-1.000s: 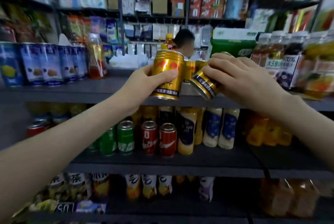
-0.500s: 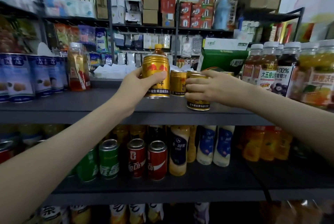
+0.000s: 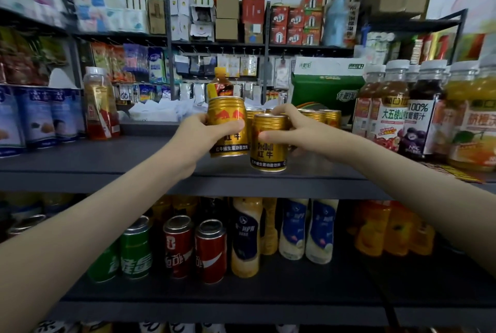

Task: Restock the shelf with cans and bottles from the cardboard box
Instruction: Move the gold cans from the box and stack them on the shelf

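My left hand (image 3: 196,135) grips a gold energy-drink can (image 3: 228,124), upright and just above the dark top shelf (image 3: 107,161). A second gold can (image 3: 269,144) stands upright on the shelf near its front edge, and my right hand (image 3: 300,131) holds it from the right side with thumb in front and fingers behind. Several more gold cans (image 3: 326,116) stand in a row behind my right hand. The cardboard box is not in view.
Blue tins (image 3: 37,115) and a clear bottle (image 3: 100,104) stand left on the top shelf; juice bottles (image 3: 418,115) and a green carton (image 3: 326,91) stand right. The lower shelf holds green and red soda cans (image 3: 177,248) and milk-drink bottles (image 3: 319,230).
The can in my right hand went from tilted to upright and now rests on the shelf nearer the front. My left hand's can moved closer to it. The camera view shifted upward.
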The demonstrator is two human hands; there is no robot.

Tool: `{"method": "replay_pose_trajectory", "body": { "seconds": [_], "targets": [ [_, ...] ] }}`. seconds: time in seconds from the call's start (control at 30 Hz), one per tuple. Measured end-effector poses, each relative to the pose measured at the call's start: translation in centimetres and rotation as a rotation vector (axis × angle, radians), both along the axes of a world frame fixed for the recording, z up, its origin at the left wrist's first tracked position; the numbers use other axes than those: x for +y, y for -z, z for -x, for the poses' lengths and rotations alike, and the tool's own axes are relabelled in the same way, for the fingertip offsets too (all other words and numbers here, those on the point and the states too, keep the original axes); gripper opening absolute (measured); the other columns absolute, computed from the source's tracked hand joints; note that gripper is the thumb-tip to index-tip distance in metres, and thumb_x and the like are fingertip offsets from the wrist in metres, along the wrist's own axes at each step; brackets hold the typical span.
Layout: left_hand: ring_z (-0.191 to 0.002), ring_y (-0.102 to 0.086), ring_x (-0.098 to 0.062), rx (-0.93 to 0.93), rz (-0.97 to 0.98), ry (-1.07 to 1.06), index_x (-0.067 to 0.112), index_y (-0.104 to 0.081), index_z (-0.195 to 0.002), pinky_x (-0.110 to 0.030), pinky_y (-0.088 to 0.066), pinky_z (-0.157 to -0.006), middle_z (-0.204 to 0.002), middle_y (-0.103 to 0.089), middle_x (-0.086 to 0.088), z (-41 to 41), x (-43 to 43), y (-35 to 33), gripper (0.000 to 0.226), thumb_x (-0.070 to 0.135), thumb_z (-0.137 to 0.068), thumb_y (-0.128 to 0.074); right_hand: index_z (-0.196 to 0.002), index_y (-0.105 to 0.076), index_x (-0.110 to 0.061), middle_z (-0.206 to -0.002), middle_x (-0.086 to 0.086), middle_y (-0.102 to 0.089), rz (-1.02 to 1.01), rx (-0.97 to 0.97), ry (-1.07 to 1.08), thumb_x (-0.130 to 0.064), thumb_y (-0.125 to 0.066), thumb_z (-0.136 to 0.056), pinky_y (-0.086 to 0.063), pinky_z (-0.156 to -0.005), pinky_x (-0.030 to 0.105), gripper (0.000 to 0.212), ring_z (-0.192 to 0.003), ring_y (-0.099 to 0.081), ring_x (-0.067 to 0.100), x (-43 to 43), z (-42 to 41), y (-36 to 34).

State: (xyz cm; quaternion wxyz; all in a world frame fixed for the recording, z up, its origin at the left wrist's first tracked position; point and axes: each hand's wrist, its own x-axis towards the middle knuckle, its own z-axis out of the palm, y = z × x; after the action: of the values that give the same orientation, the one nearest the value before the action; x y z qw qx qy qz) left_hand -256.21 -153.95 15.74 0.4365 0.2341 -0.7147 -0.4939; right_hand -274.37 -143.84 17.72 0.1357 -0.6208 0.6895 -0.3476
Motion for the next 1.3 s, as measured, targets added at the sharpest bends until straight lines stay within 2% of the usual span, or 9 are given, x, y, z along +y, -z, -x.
{"method": "replay_pose_trajectory", "body": {
  "seconds": [0.23, 0.37, 0.5, 0.6, 0.7, 0.83, 0.93, 1.07, 1.3],
  "targets": [
    [-0.097, -0.064, -0.017, -0.044, -0.003, 0.0, 0.025, -0.057, -0.093, -0.033, -0.05, -0.088, -0.102, -0.068, 0.0, 1.0, -0.3, -0.6, 0.029, 0.027, -0.073, -0.078, -0.136, -0.029, -0.024, -0.116, -0.001, -0.054, 0.039, 0.087, 0.101, -0.039, -0.077, -0.076, -0.056, -0.076, 0.03, 0.079, -0.096, -0.06, 0.014, 0.1, 2.6, -1.0],
    [-0.092, -0.063, -0.013, -0.066, 0.008, 0.008, 0.025, -0.057, -0.092, -0.027, -0.049, -0.08, -0.098, -0.067, 0.001, 0.9, -0.1, -0.6, 0.025, 0.019, -0.076, -0.076, -0.13, -0.044, -0.016, -0.116, 0.005, -0.059, 0.013, 0.126, 0.231, -0.03, -0.079, -0.075, -0.056, -0.082, 0.036, 0.067, -0.098, -0.062, 0.02, 1.6, 7.3, -2.6],
    [-0.093, -0.062, -0.013, -0.103, -0.004, -0.003, 0.022, -0.057, -0.097, -0.032, -0.048, -0.087, -0.099, -0.065, 0.002, 1.1, -0.1, -0.7, 0.031, 0.015, -0.074, -0.077, -0.124, -0.049, -0.009, -0.105, 0.01, -0.06, -0.017, 0.12, 0.381, -0.014, -0.078, -0.076, -0.049, -0.057, 0.028, 0.056, -0.084, -0.061, 0.022, 2.3, 11.7, -3.1],
    [-0.101, -0.061, -0.018, -0.132, -0.023, -0.01, 0.021, -0.056, -0.103, -0.038, -0.046, -0.095, -0.104, -0.065, 0.001, 1.5, -0.2, -0.8, 0.038, 0.015, -0.072, -0.078, -0.133, -0.045, -0.007, -0.118, 0.015, -0.057, -0.042, 0.095, 0.428, -0.009, -0.077, -0.076, -0.053, -0.069, 0.036, 0.066, -0.099, -0.06, 0.031, 2.2, 14.0, -2.7],
    [-0.098, -0.062, -0.017, -0.094, -0.062, 0.003, 0.023, -0.056, -0.096, -0.038, -0.047, -0.095, -0.104, -0.066, 0.0, 1.9, -0.2, -0.8, 0.035, 0.013, -0.071, -0.078, -0.122, -0.051, -0.009, -0.114, 0.013, -0.06, -0.058, 0.115, 0.391, -0.012, -0.073, -0.082, -0.046, -0.063, 0.029, 0.046, -0.096, -0.059, 0.027, 1.9, 15.1, -2.3],
    [-0.103, -0.063, -0.022, -0.088, -0.092, -0.005, 0.016, -0.056, -0.113, -0.044, -0.048, -0.098, -0.111, -0.066, -0.005, 2.4, -0.2, -0.7, 0.064, 0.019, -0.053, -0.08, -0.13, -0.049, -0.01, -0.111, 0.004, -0.058, -0.065, 0.324, 0.387, -0.016, -0.066, -0.088, -0.047, -0.078, 0.03, 0.045, -0.097, -0.056, 0.021, 1.4, 15.4, -2.0],
    [-0.109, -0.061, -0.024, -0.091, -0.113, -0.019, 0.014, -0.054, -0.123, -0.048, -0.046, -0.1, -0.116, -0.065, -0.005, 2.7, -0.7, -0.5, 0.08, 0.022, -0.047, -0.08, -0.139, -0.045, -0.012, -0.128, 0.009, -0.054, -0.056, 0.509, 0.364, -0.014, -0.064, -0.089, -0.041, -0.089, 0.03, 0.054, -0.111, -0.051, 0.023, 0.7, 15.3, -2.0],
    [-0.116, -0.056, -0.026, -0.112, -0.121, -0.011, 0.014, -0.049, -0.132, -0.05, -0.043, -0.103, -0.124, -0.062, -0.006, 3.3, -1.2, -0.3, 0.089, 0.018, -0.049, -0.081, -0.143, -0.04, -0.013, -0.133, 0.01, -0.052, -0.075, 0.576, 0.358, -0.011, -0.062, -0.09, -0.04, -0.093, 0.032, 0.057, -0.121, -0.049, 0.027, 0.1, 15.4, -2.0],
    [-0.11, -0.058, -0.019, -0.187, -0.066, 0.043, 0.022, -0.051, -0.123, -0.043, -0.043, -0.102, -0.112, -0.062, 0.003, 3.9, -1.4, -0.4, 0.061, 0.006, -0.07, -0.077, -0.141, -0.041, -0.013, -0.131, 0.011, -0.054, -0.085, 0.677, 0.384, -0.011, -0.063, -0.089, -0.042, -0.094, 0.035, 0.057, -0.12, -0.051, 0.027, -0.5, 15.8, -2.0]
  ]
}}
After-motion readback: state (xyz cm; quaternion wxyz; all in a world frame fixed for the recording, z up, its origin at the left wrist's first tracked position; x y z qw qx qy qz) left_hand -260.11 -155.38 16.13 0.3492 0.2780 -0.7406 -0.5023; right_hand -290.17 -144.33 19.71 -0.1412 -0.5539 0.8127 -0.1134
